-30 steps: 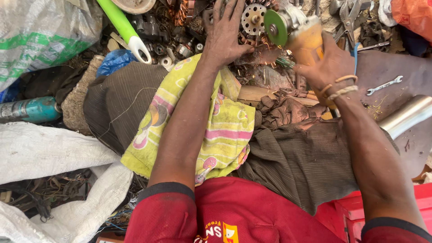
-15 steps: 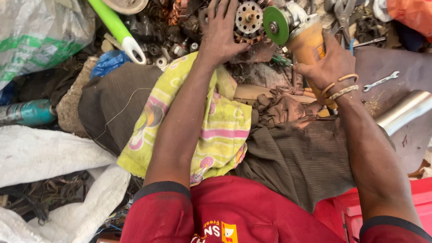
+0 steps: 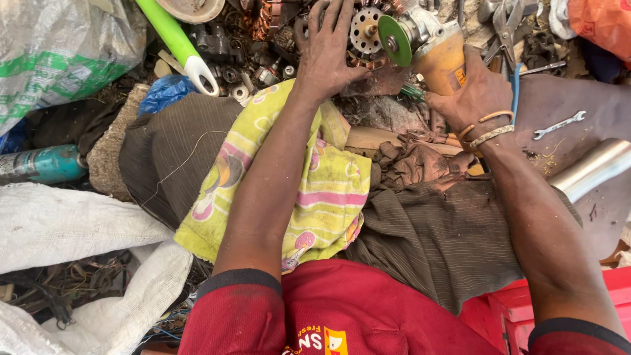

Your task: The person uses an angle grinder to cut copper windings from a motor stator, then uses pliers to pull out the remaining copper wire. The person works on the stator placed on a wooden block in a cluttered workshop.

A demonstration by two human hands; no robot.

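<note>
My right hand [image 3: 474, 98] grips an orange angle grinder [image 3: 439, 56] with a green cutting disc [image 3: 394, 41]. The disc sits right beside a round metal motor part with holes and copper windings [image 3: 365, 31]. My left hand [image 3: 327, 49] presses flat on the scrap next to that round part, fingers spread, touching its left side. A yellow patterned cloth [image 3: 309, 184] lies over my left knee under the forearm. A piece of wood [image 3: 371, 138] lies below the work spot.
Scrap metal parts [image 3: 243, 39] are piled at the top. A green and white handle [image 3: 177, 43], a teal cylinder [image 3: 39, 164], white sacks [image 3: 66, 230], a small spanner [image 3: 559, 125], a shiny metal tube [image 3: 591, 171], pliers [image 3: 506, 23] and a red crate [image 3: 526, 302] surround me.
The view has shifted slightly; the grinder and both hands sit a little lower and further right in frame. The disc stays close to the round motor part.
</note>
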